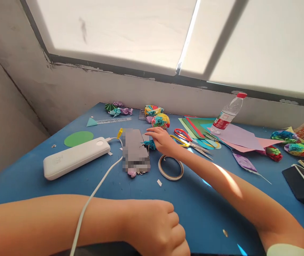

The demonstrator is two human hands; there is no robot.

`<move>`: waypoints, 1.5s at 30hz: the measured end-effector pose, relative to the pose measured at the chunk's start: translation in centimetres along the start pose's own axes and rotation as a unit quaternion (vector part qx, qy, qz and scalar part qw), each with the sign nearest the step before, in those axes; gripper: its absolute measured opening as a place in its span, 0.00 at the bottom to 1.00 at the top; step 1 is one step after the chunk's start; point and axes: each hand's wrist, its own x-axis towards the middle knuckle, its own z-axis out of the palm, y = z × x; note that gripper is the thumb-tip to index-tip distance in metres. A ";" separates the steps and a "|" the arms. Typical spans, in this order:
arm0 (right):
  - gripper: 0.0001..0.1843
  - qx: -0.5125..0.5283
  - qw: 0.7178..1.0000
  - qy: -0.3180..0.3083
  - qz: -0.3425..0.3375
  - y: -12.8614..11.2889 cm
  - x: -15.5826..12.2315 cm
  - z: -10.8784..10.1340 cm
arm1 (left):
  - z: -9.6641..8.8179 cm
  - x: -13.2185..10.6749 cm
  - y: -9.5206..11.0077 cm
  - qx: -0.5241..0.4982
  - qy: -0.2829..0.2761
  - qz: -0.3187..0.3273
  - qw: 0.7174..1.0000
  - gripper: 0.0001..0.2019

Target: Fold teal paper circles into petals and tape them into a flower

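My left hand [158, 227] is closed with its fingers curled under, low at the front of the table; anything inside it is hidden. My right hand [164, 142] reaches to the right edge of a phone [136, 145], its fingers stretched out and a little apart. Just below those fingers sits a small crumpled blue piece [149, 144]; I cannot tell whether they touch it. A roll of double-sided tape [171, 177] lies flat beneath my right wrist. Charms [132, 174] stick out from the phone's near end.
A white power bank [77, 158] lies left, its cable [98, 188] crossing my left forearm. Red-handled scissors [191, 141], coloured paper [237, 137] and a bottle [228, 113] are at right. Paper flowers [160, 121] stand at the back, near a ruler [114, 121]. A green circle [78, 138] lies left.
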 end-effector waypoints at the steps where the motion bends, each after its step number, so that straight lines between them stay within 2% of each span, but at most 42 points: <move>1: 0.22 0.005 1.000 0.011 0.006 0.2 0.4 0.6 | -0.2 -0.1 -0.1 -0.003 -0.015 0.003 1.000 0.08; 5: 0.23 -0.001 1.000 0.018 -0.018 0.2 0.5 2.0 | -0.6 -0.2 -0.3 -0.029 -0.058 -0.009 0.998 0.07; 9: 0.25 -0.045 0.996 -0.011 -0.074 -0.1 -0.2 1.7 | -0.5 0.0 -0.5 -0.058 -0.091 -0.031 0.994 0.05; 13: 0.22 -0.053 0.995 -0.033 -0.080 -0.1 -0.3 1.4 | -0.5 0.2 -0.5 -0.070 -0.101 -0.042 0.992 0.06; 20: 0.18 -0.044 0.998 -0.001 -0.034 -0.2 -0.4 1.5 | -0.5 0.5 -0.4 -0.077 -0.102 -0.039 0.991 0.05; 23: 0.19 -0.043 0.999 0.025 -0.014 -0.2 -0.5 1.6 | -0.5 0.6 -0.4 -0.075 -0.104 -0.037 0.991 0.05; 27: 0.23 -0.034 0.999 0.021 -0.035 -0.2 -0.6 1.7 | -0.5 0.6 -0.4 -0.075 -0.097 -0.036 0.992 0.06; 29: 0.22 -0.029 0.998 0.039 -0.030 -0.2 -0.6 1.7 | -0.6 0.5 -0.3 -0.076 -0.098 -0.035 0.992 0.06; 33: 0.14 -0.009 0.990 0.131 0.049 -0.2 -0.6 2.0 | -0.7 0.5 -0.3 -0.069 -0.106 -0.030 0.992 0.05; 37: 0.07 0.034 0.984 0.146 0.098 -0.1 -0.5 2.1 | -0.7 0.5 -0.4 -0.057 -0.101 -0.032 0.993 0.05; 39: 0.06 0.074 0.985 0.133 0.084 -0.1 -0.5 1.8 | -0.7 0.6 -0.5 -0.051 -0.098 -0.030 0.993 0.06; 42: 0.09 0.131 0.987 0.096 0.014 -0.4 -0.6 1.2 | -0.5 0.6 -0.4 -0.044 -0.096 -0.020 0.994 0.07; 45: 0.18 0.119 0.990 0.071 -0.029 -0.6 -0.8 0.7 | -0.5 0.4 -0.2 -0.032 -0.082 -0.023 0.996 0.08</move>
